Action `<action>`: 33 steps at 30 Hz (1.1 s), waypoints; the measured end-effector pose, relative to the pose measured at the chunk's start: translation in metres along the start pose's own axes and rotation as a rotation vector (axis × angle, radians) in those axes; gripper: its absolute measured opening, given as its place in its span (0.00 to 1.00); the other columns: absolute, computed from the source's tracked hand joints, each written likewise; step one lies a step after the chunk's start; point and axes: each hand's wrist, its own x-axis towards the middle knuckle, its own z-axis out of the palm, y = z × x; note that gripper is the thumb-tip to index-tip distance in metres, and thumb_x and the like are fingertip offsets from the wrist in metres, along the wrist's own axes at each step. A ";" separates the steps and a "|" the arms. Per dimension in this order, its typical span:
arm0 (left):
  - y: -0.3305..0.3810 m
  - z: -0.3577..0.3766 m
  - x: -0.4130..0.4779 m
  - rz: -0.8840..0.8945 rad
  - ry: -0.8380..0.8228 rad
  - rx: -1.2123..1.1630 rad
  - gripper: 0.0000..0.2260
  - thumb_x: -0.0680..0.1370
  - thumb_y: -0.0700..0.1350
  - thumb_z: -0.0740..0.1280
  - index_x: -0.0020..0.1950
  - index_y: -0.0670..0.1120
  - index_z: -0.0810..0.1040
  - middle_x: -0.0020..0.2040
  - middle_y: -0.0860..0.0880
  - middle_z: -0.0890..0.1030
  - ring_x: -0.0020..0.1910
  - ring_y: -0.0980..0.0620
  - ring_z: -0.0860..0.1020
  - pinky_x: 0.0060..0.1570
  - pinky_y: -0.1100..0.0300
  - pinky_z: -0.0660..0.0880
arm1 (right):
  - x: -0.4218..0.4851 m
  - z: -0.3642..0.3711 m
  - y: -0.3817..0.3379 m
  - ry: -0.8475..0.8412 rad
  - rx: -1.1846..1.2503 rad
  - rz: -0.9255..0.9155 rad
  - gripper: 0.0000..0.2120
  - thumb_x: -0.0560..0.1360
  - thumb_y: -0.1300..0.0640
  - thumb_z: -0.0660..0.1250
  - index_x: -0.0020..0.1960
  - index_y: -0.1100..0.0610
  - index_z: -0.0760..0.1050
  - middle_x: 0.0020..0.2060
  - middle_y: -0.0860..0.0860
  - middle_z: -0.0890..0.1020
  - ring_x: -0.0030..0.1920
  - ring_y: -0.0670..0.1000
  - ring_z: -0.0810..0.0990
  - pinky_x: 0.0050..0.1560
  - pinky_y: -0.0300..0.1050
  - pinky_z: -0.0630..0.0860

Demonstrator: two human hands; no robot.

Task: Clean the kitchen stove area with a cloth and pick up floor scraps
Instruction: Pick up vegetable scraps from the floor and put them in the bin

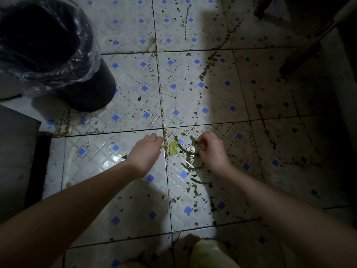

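Green vegetable scraps lie on the tiled floor (135,78) between my hands. A pale yellow-green leaf piece (173,148) sits just right of my left hand (146,151), whose fingertips pinch a small pale scrap (164,145). My right hand (211,151) is curled round thin green strips (193,141). A long curved green strip (184,149) runs from the leaf piece to that hand. More green strips (197,180) lie nearer me, by my right wrist. One small green bit (124,156) lies left of my left wrist.
A black bin (90,89) lined with a clear plastic bag stands at the upper left. A dark mat or cabinet base (17,161) fills the left edge. Dark furniture legs (301,57) stand at the upper right. A pale bag-like object (210,254) sits at the bottom edge.
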 end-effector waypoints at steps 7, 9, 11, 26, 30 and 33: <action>0.011 0.002 0.008 0.031 -0.070 -0.137 0.18 0.79 0.47 0.63 0.68 0.46 0.67 0.61 0.46 0.71 0.58 0.49 0.70 0.57 0.56 0.70 | -0.009 0.008 0.003 -0.110 -0.059 -0.034 0.13 0.71 0.72 0.65 0.50 0.57 0.74 0.49 0.48 0.73 0.51 0.49 0.74 0.49 0.36 0.73; 0.015 0.003 0.011 0.020 -0.085 -0.198 0.21 0.78 0.49 0.65 0.69 0.45 0.66 0.63 0.46 0.70 0.61 0.49 0.69 0.60 0.56 0.69 | -0.012 0.010 0.006 -0.138 -0.043 -0.010 0.16 0.71 0.65 0.71 0.57 0.58 0.74 0.54 0.49 0.73 0.54 0.48 0.74 0.57 0.43 0.75; 0.019 0.003 0.012 0.002 -0.097 -0.250 0.24 0.77 0.49 0.67 0.70 0.45 0.65 0.65 0.46 0.68 0.64 0.48 0.68 0.62 0.55 0.68 | -0.015 0.010 0.010 -0.157 -0.021 0.024 0.25 0.68 0.58 0.75 0.63 0.55 0.72 0.58 0.48 0.71 0.57 0.47 0.72 0.62 0.43 0.73; 0.031 0.009 0.023 0.018 -0.082 -0.221 0.11 0.79 0.39 0.61 0.62 0.45 0.69 0.58 0.46 0.70 0.55 0.48 0.71 0.56 0.54 0.73 | -0.021 0.006 0.016 -0.306 -0.336 -0.164 0.18 0.72 0.65 0.66 0.61 0.57 0.72 0.55 0.53 0.72 0.57 0.52 0.70 0.55 0.46 0.70; 0.025 0.012 0.023 0.014 -0.072 -0.231 0.12 0.78 0.32 0.58 0.58 0.44 0.70 0.55 0.46 0.69 0.50 0.49 0.70 0.49 0.57 0.72 | -0.027 0.008 0.013 -0.326 -0.394 -0.182 0.18 0.74 0.67 0.62 0.62 0.57 0.71 0.55 0.52 0.73 0.57 0.52 0.70 0.56 0.42 0.68; 0.021 0.010 0.022 -0.008 -0.065 -0.259 0.08 0.79 0.33 0.57 0.53 0.44 0.70 0.51 0.47 0.68 0.46 0.50 0.69 0.44 0.59 0.68 | -0.029 0.006 0.009 -0.344 -0.424 -0.209 0.18 0.74 0.66 0.62 0.62 0.55 0.70 0.55 0.50 0.73 0.55 0.49 0.70 0.55 0.40 0.67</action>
